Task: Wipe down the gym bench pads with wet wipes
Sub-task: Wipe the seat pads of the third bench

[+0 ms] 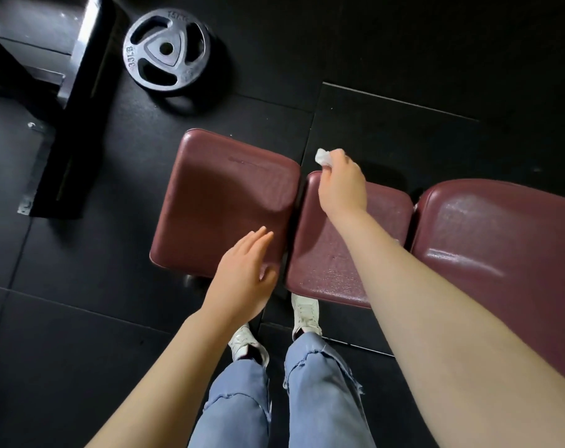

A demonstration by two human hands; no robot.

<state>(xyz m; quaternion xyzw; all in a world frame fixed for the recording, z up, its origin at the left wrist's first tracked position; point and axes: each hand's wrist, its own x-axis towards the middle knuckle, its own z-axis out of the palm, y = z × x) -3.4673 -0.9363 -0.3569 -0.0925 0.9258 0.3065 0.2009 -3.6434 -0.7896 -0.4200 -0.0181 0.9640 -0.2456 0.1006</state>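
Three maroon bench pads lie side by side: a left pad (223, 195), a narrow middle pad (326, 260) and a right pad (500, 240) that shines wet. My right hand (342, 185) reaches over the far end of the middle pad and grips a crumpled white wet wipe (323, 156) at the pad's far edge. My left hand (242, 279) hovers with straight, relaxed fingers over the near right corner of the left pad and holds nothing.
A grey weight plate (166, 48) lies on the black rubber floor (80, 302) beyond the bench. A black machine frame (71, 101) stands at the far left. My feet in white shoes (305, 313) stand by the bench's near edge.
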